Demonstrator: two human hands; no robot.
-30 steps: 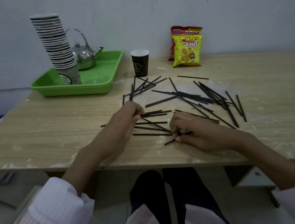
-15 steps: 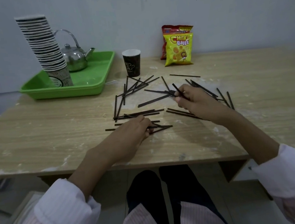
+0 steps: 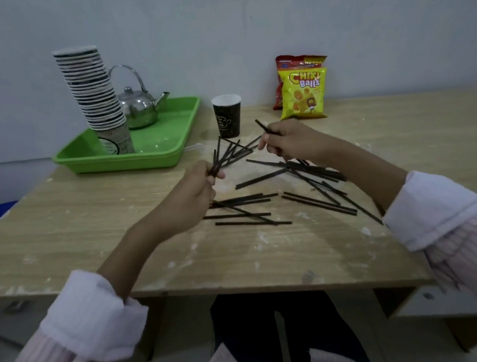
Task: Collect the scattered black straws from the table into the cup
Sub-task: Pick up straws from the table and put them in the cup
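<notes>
While both hands have lifted off the wooden table (image 3: 62, 225), each now pinches thin black straws (image 3: 260, 179).
Left hand (image 3: 192, 196) fingers closed on a bundle; right hand (image 3: 288, 141) fingers closed on one, nearing the dark paper cup (image 3: 227, 116).

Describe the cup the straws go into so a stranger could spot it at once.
Start at the green tray on the far left of the wooden table. Just right of its far corner a single dark paper cup stands upright on the bare tabletop. Unlike the tall stack of cups in the tray, it stands alone, dark-walled with a white rim.
</notes>
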